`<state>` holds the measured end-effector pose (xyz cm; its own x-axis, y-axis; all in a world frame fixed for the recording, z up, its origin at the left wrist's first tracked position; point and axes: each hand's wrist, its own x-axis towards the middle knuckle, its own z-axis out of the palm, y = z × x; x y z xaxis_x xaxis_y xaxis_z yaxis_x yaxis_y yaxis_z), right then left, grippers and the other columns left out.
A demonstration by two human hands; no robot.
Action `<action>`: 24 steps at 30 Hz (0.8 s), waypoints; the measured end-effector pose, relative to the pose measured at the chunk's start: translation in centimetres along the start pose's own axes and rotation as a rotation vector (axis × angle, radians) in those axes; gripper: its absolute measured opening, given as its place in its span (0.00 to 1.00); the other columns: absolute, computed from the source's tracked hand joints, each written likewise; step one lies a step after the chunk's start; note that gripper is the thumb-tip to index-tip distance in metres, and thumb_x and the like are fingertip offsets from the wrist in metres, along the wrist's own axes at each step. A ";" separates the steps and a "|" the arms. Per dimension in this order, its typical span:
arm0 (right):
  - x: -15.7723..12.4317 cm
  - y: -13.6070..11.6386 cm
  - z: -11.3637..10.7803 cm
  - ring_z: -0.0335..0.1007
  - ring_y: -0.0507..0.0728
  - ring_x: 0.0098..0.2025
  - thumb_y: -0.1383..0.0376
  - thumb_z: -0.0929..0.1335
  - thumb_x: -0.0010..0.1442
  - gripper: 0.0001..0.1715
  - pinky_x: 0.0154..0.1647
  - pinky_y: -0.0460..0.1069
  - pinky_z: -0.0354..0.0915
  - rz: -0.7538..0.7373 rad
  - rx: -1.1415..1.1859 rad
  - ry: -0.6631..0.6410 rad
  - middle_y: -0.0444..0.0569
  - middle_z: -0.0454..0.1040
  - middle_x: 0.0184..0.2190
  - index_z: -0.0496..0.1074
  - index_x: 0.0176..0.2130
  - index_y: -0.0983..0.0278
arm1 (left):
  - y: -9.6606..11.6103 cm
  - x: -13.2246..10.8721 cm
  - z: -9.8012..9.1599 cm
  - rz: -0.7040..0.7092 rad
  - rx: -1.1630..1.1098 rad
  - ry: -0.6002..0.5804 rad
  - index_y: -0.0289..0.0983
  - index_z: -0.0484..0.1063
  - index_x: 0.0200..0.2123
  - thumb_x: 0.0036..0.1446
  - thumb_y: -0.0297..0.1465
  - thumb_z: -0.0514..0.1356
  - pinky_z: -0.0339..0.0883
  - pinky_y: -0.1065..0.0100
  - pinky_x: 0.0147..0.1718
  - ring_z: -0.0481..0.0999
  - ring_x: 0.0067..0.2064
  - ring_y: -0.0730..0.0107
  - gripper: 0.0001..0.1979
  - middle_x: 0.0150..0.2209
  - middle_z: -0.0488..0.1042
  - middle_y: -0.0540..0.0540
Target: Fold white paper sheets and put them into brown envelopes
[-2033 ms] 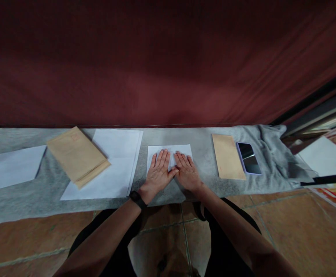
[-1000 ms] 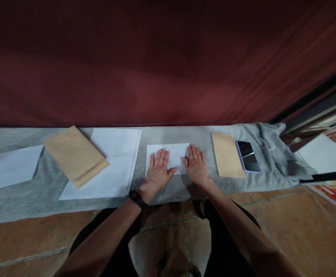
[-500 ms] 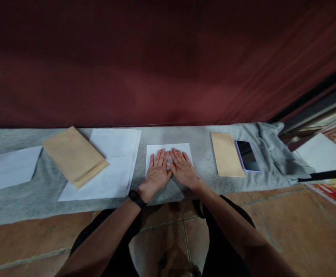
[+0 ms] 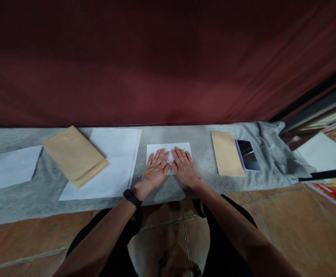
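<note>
A small white sheet of paper, perhaps folded, lies on the grey cloth in front of me. My left hand rests flat on its left half, fingers stretched out and pointing away from me. On the right half my right hand lies flat too, its fingers slightly spread. The two thumbs nearly meet over the paper's middle. Both palms face down and hide much of the sheet's near part. Neither hand grips anything.
Left of my hands are large white sheets, a stack of brown envelopes partly on them, and another white paper. To the right lie a brown envelope and a phone. A dark red cloth hangs behind the grey-covered surface.
My hands have slid slightly apart over the paper, the left one a little to the left, the right one a little to the right. Both stay flat; the other things have not moved.
</note>
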<state>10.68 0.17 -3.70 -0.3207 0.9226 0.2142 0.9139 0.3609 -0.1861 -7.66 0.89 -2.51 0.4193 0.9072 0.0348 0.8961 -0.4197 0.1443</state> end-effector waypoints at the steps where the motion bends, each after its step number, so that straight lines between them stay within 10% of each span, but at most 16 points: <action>1: 0.0 0.0 0.0 0.48 0.63 0.77 0.53 0.57 0.77 0.36 0.77 0.62 0.46 0.006 -0.005 0.003 0.57 0.52 0.76 0.55 0.74 0.69 | -0.1 0.0 0.0 -0.008 0.003 0.002 0.36 0.52 0.75 0.74 0.38 0.43 0.43 0.46 0.75 0.46 0.78 0.57 0.30 0.77 0.49 0.40; 24: -0.7 1.5 -0.3 0.52 0.66 0.76 0.50 0.58 0.76 0.38 0.75 0.63 0.49 0.073 -0.020 0.021 0.59 0.55 0.74 0.55 0.74 0.69 | -2.0 0.8 -0.1 -0.138 0.019 0.049 0.37 0.54 0.75 0.74 0.42 0.42 0.47 0.46 0.73 0.49 0.77 0.53 0.32 0.76 0.52 0.39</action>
<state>12.35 -0.02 -3.85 -0.2482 0.9433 0.2205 0.9394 0.2900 -0.1829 -9.14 2.49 -2.72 0.2851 0.9563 0.0643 0.9474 -0.2914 0.1324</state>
